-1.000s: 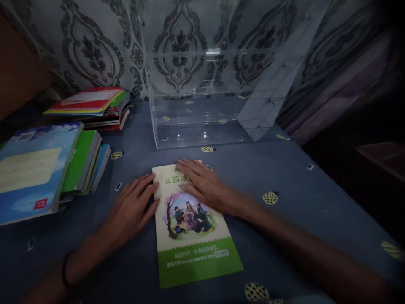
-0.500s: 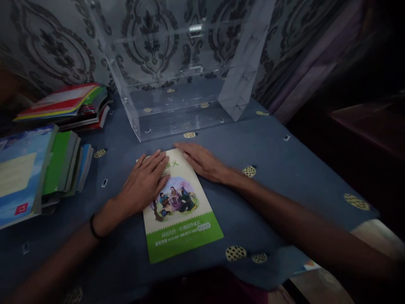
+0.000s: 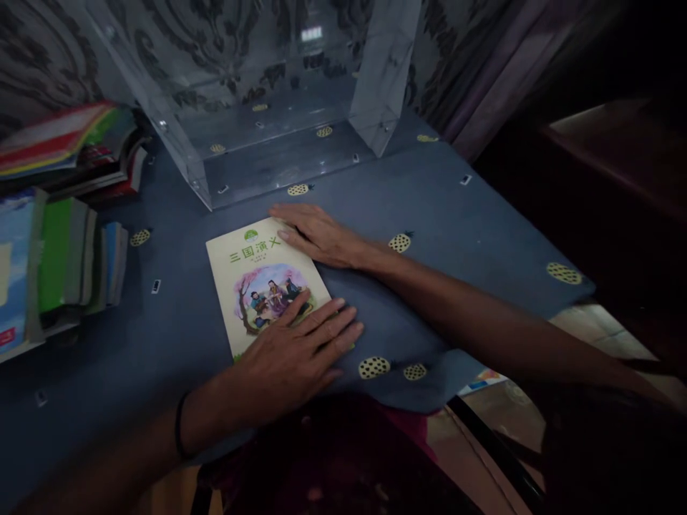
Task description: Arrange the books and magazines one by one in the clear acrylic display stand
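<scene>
My left hand (image 3: 293, 361) lies spread over the near end of the book (image 3: 265, 275); my right hand (image 3: 325, 234), uncurled, rests at its far right corner. Flat on the bench (image 3: 179, 329), it's probably light, slick, bendy; best held by its 2 long edges.

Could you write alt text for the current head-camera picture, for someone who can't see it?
A person's left hand lies across the lower part of a cream-covered book, while the right hand rests at its top right corner. The book lies on a blue pineapple-print tablecloth, with a clear shelf behind and stacked books to the left.
</scene>
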Demonstrator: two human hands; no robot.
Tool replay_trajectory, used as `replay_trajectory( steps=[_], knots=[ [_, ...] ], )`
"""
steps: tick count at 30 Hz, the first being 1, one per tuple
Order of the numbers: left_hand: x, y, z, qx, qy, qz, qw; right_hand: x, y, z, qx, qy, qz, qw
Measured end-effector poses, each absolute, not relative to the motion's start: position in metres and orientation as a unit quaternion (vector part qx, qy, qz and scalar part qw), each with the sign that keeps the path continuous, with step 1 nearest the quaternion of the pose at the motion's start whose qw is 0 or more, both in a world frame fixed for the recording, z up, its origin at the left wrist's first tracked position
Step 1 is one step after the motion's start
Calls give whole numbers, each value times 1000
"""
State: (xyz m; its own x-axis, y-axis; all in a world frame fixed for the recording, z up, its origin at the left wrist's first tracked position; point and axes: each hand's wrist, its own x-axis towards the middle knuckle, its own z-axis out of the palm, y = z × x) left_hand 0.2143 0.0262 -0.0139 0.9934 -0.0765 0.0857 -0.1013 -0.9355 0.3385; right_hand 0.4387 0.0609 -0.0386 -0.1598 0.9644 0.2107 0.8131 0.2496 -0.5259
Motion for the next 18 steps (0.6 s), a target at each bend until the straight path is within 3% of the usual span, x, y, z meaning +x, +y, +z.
replay_trajectory(
  steps=[6,13,18],
  knots=[
    [193,42,-14,988,15,69,137,419,42,-39,-617,-743,114,231],
    [148,78,-41,937,309,154,56,388,-17,-46,-650,-717,79,239],
    [149,78,-47,914,353,159,118,378,-44,-60,-645,-722,13,250]
  ],
)
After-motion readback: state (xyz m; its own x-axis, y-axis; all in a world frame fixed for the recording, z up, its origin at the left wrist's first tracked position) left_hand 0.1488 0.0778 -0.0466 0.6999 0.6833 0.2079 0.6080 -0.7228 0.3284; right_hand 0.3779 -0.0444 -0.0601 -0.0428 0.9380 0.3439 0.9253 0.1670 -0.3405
